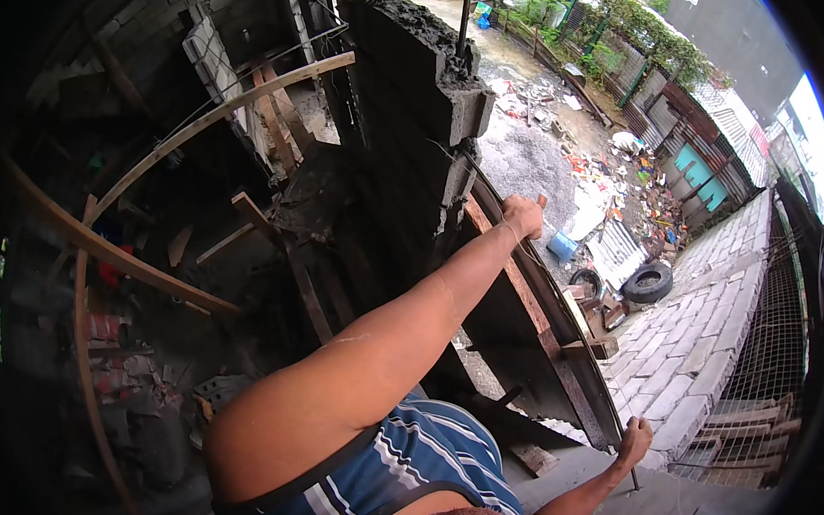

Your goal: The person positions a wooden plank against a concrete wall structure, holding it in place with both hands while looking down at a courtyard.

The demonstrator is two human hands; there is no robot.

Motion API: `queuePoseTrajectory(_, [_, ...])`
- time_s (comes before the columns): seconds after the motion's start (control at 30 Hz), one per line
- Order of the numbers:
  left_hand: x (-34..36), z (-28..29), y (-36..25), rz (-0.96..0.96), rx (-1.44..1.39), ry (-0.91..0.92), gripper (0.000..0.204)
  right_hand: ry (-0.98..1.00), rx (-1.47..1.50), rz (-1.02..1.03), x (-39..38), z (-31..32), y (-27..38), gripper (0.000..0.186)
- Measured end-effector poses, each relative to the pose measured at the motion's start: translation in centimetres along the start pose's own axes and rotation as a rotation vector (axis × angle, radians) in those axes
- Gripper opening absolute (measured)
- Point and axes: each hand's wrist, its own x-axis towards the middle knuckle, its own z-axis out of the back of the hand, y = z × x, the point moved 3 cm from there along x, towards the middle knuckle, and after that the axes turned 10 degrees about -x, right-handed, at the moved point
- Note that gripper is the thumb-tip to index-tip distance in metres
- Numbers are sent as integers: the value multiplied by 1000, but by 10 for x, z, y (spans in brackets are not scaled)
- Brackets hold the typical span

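Note:
My left arm (382,334) reaches far across, and my left hand (520,216) is closed at the upper part of a long thin dark rod (584,332). A small brown end sticks out beside its fingers; I cannot make out what it is. Lower right, my right hand (637,441) is wrapped round the same rod near its bottom end, and the tip shows below the fist. The rod runs along the edge of a dark panel (496,306) backed by a reddish-brown timber strip (520,284). My fingers hide the rod at both grips.
A rough concrete wall (471,114) with a broken top stands beyond. Curved-looking wooden boards (217,114) cross the dark interior left. Outside lie a gravel heap (524,166), a blue container (562,247), a tire (648,283), rubbish and a block wall (700,331). A grey ledge (685,503) lies lower right.

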Motion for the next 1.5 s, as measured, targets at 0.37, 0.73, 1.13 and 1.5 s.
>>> queuePoseTrajectory(0.37, [-2,1,-2,0,11,-4,34,4,13,3,2,-5,-8,29])
queuePoseTrajectory(0.73, [-2,1,-2,-33,10,-9,34,34,-4,1,2,-2,-6,29])
queuePoseTrajectory(1.13, [-7,4,-4,-6,27,17,39,52,-12,-25,2,-3,-7,30])
queuePoseTrajectory(1.5, [-5,4,-3,16,26,28,39,30,4,0,4,-5,-9,29])
